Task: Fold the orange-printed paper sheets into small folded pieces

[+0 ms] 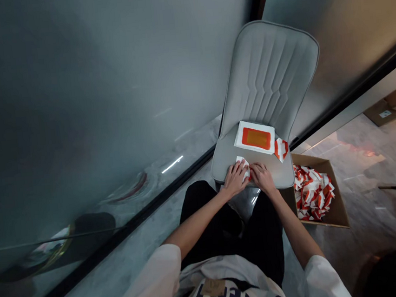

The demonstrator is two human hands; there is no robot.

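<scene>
My left hand (235, 178) and my right hand (262, 176) rest side by side on the front of a grey chair seat (225, 157). Both press on a small white and red paper piece (243, 164) lying on the seat; the fingers curl over it and hide most of it. Behind it lies a stack of flat white sheets with an orange-red rectangle on top (255, 137). One folded red and white piece (281, 149) lies at the stack's right edge.
A cardboard box (337, 210) full of folded red and white pieces stands on the floor right of the chair. The chair's padded back (271, 71) leans against a glass wall. More cardboard boxes (395, 106) sit at the far right.
</scene>
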